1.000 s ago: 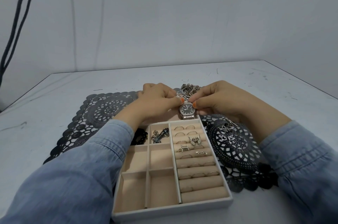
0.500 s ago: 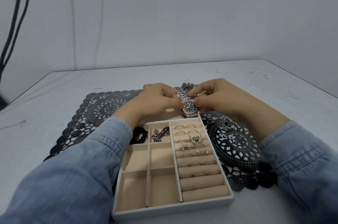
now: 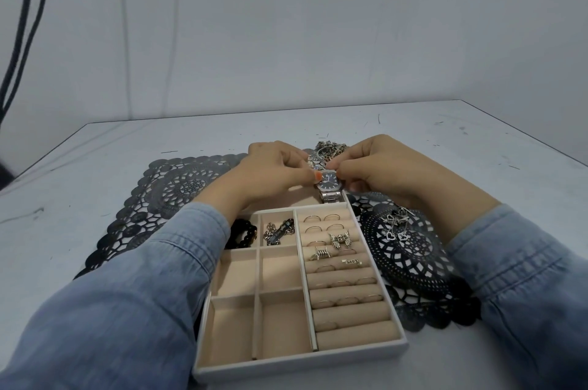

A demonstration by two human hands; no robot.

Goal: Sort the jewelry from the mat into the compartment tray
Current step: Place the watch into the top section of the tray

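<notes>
Head cam view, the only one: both hands are on a silver watch (image 3: 330,184) with a dark blue dial. The left hand (image 3: 273,167) pinches its left edge and the right hand (image 3: 378,167) pinches its right edge, fingers curled in tight. The watch sits at the far right corner of the compartment tray (image 3: 299,369), strap hanging toward the tray. I honestly can't tell if it's touching the lining.

In the tray, the ring rolls (image 3: 350,294) on the right hold a bunch of thin bands plus a winged ring (image 3: 339,238). A chain bracelet (image 3: 278,232) lies in a small far compartment, and a black bead bracelet (image 3: 243,233) in the one left of it.

The tray sits on a black lace mat (image 3: 178,189) on the white tabletop (image 3: 95,148). A tangle of chains (image 3: 329,148) lies just behind the hands, and heart pendants (image 3: 396,230) lie on the mat right of the tray.
</notes>
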